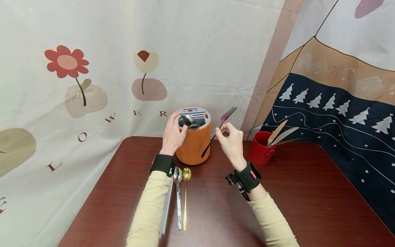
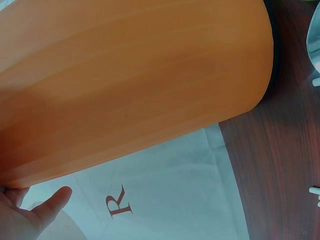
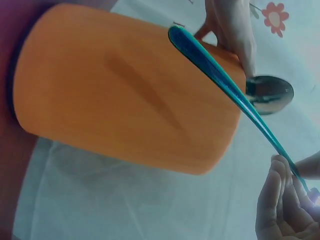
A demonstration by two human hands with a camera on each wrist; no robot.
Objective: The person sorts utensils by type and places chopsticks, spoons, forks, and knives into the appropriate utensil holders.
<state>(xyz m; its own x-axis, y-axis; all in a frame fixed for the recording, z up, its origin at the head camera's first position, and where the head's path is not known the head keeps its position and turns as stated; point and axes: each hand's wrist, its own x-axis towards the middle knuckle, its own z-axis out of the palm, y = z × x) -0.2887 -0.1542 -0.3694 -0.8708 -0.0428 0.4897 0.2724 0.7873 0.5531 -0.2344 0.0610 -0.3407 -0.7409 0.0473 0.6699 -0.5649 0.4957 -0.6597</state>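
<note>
My left hand (image 1: 175, 133) is at the left side of an orange cylindrical canister (image 1: 192, 147) and grips its rim, fingers over the top edge. Close by its fingertips, a dark shiny spoon (image 1: 186, 120) and other utensil parts show in the canister's opening. In the right wrist view the spoon's bowl (image 3: 272, 94) sticks out above the rim. My right hand (image 1: 230, 139) pinches a fork (image 1: 224, 118) near its purple neck. The fork's tines point up to the right, and its dark handle (image 3: 220, 75) slants down in front of the canister.
A red pot (image 1: 260, 151) with several knives (image 1: 282, 136) leaning in it stands to the right. On the table in front lie a silver spoon (image 1: 177, 178), a gold spoon (image 1: 186, 176) and pale chopsticks (image 1: 166, 209) beside the left forearm. A printed cloth (image 1: 200, 61) hangs behind.
</note>
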